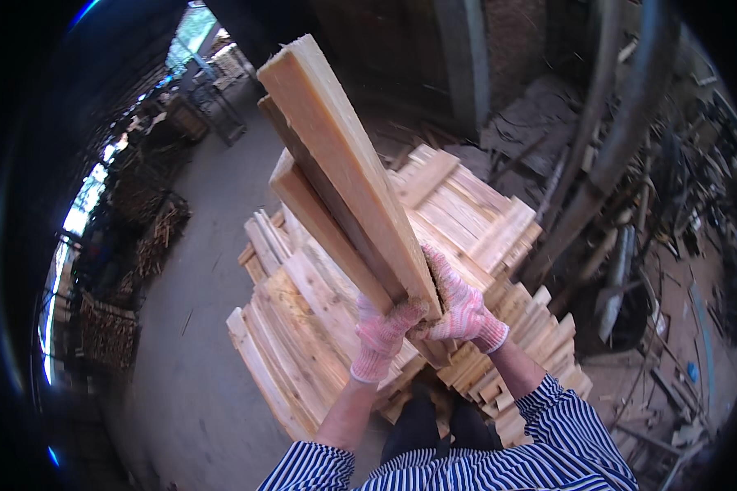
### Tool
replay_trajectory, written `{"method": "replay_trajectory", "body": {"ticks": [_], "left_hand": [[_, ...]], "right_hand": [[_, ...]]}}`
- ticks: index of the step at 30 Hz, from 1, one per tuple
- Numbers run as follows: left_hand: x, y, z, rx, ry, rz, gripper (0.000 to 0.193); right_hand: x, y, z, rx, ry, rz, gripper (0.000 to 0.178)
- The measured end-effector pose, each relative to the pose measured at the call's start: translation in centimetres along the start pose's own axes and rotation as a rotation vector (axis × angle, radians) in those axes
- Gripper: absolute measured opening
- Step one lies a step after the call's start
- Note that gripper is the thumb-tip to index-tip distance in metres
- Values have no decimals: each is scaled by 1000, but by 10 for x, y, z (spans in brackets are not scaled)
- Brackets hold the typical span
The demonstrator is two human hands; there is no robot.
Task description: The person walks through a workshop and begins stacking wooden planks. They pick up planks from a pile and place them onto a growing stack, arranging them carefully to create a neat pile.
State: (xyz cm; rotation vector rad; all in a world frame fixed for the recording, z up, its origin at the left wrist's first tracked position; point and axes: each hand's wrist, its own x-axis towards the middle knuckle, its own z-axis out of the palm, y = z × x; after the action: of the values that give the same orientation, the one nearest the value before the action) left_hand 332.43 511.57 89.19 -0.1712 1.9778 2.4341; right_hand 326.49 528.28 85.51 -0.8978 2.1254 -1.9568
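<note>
A small bundle of wooden boards (348,172) is raised in front of me, tilted with its far end up and to the left. Its near end rests between my two hands, both in pink-and-white knitted gloves. My left hand (382,334) grips the bundle from the left, fingers curled at the near end. On the other side, my right hand (460,304) is wrapped against the right face of the boards. Beneath lies a large stack of sawn boards (295,315), partly hidden by the bundle and my arms.
More short boards (540,331) are piled at my right. Cross boards (508,233) lie on the far stack. Thick slanted poles (622,131) and scattered scrap stand at the right. Grey concrete floor (188,319) runs along the left, with heaped wood pieces (160,237) beyond.
</note>
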Motion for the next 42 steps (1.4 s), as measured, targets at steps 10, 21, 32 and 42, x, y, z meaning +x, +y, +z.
{"method": "replay_trajectory", "body": {"ticks": [10,21,32,42], "left_hand": [[75,-74,-174,446,145,305,49],[155,-131,-160,-385,350,-146,67],[196,-204,-149,-440,256,-253,71],[257,-203,-74,-567,179,-304,95]], "right_hand": [[74,50,68,-15,-116,122,140],[121,151,-50,-615,9,615,106],[128,189,-35,-1014,8,537,77],[164,176,-94,-692,-63,633,91]]}}
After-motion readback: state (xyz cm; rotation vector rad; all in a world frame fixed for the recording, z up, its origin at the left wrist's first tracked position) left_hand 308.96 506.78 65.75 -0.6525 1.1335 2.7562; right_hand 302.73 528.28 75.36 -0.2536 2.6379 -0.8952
